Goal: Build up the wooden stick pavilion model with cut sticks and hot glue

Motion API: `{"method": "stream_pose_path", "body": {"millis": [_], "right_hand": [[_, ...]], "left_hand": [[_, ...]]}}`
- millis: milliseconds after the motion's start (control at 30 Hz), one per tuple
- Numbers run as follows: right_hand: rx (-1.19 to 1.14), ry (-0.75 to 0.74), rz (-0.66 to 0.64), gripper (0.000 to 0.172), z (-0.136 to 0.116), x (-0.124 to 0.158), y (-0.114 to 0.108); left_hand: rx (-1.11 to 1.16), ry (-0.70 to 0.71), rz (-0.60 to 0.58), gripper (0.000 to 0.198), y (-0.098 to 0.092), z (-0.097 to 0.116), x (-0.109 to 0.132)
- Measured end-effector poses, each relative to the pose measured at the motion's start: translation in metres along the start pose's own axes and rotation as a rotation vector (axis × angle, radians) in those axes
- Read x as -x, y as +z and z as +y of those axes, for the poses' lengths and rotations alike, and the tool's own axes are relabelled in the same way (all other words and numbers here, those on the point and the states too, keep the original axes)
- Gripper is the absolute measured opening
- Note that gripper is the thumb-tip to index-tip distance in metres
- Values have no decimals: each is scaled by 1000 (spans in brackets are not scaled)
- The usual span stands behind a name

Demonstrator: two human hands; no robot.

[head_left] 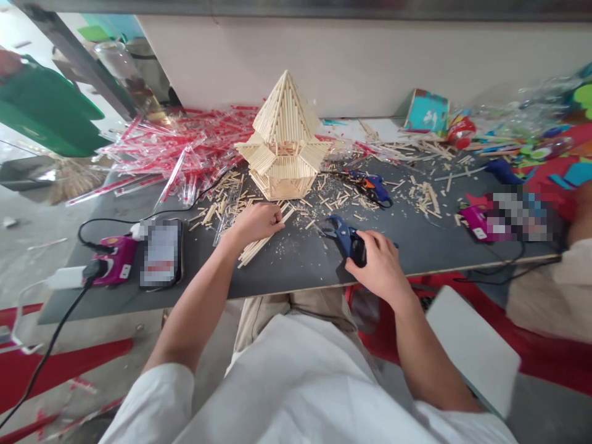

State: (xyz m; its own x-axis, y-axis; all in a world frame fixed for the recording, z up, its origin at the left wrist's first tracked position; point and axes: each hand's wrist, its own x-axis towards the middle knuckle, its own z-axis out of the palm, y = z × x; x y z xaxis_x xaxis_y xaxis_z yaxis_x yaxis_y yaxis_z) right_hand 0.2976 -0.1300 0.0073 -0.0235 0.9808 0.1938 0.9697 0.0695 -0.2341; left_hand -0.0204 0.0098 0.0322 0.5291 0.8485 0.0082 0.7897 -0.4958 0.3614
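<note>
A small house model (283, 142) built of pale wooden sticks stands on the dark tabletop (296, 259), with a pointed roof. My left hand (256, 223) lies just in front of it, fingers closed on a bundle of long sticks (263, 242) that rest on the table. My right hand (379, 265) grips the handles of blue cutting pliers (345, 237), whose jaws point left toward the sticks. Short cut stick pieces (333, 200) lie scattered around the model.
A heap of red-and-clear plastic wrappers (171, 148) fills the back left. A phone (161, 253) and a magenta device (115, 259) with cables sit at the left. A blue glue gun (374, 185), coloured craft scraps (546, 148) and another person's arm (580, 216) are at the right.
</note>
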Motion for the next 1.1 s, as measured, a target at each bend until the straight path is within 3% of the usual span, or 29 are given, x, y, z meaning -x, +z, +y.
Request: {"method": "stream_pose_path", "body": {"millis": [167, 333, 533, 800, 900, 1033, 1100], "right_hand": [[88, 153, 125, 65, 40, 1, 7], [136, 263, 157, 70, 68, -3, 10], [136, 256, 143, 69, 73, -3, 10], [144, 278, 134, 71, 74, -2, 13], [144, 274, 73, 82, 80, 1, 11], [176, 309, 25, 109, 92, 7, 8], [224, 291, 36, 108, 96, 8, 8]], "left_hand": [[-84, -50, 28, 15, -3, -7, 3], [-168, -47, 34, 19, -2, -5, 3], [-323, -47, 6, 29, -5, 3, 7], [-315, -125, 68, 29, -22, 2, 15], [-225, -142, 114, 26, -29, 5, 22], [-103, -40, 178, 30, -24, 9, 28], [-63, -19, 236, 34, -16, 13, 28]]}}
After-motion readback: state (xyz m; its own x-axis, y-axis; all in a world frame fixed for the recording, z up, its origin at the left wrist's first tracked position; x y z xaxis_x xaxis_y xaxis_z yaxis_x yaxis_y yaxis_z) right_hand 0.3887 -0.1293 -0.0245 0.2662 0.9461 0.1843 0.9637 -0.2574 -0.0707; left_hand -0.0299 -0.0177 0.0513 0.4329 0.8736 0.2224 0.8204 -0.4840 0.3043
